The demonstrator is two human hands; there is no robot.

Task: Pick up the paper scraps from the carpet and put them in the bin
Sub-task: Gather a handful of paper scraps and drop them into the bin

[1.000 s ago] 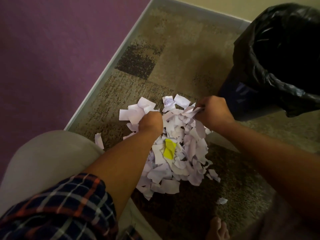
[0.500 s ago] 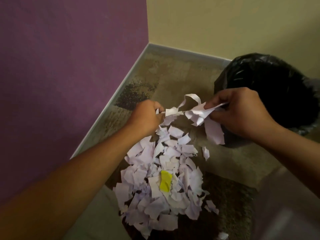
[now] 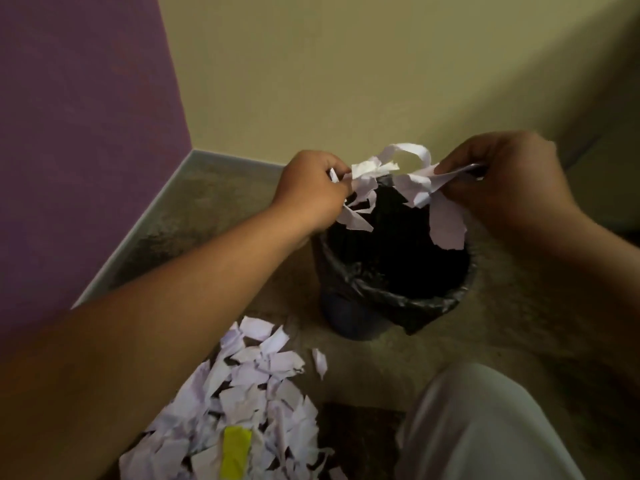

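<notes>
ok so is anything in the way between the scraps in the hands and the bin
Nothing visible. The left hand and right hand hold the scraps over the bin. Its mouth is open, with no lid, and only a black bag lines it.

The paper scraps (image 3: 256,375) on my carpet (image 3: 214,209) are pale lilac-white, one yellow scrap (image 3: 236,452) among them; the carpet is mottled brown and beige. My bin (image 3: 348,320) is dark blue under a black liner (image 3: 398,296). One wall (image 3: 79,133) is purple, the other wall (image 3: 346,81) cream.
</notes>
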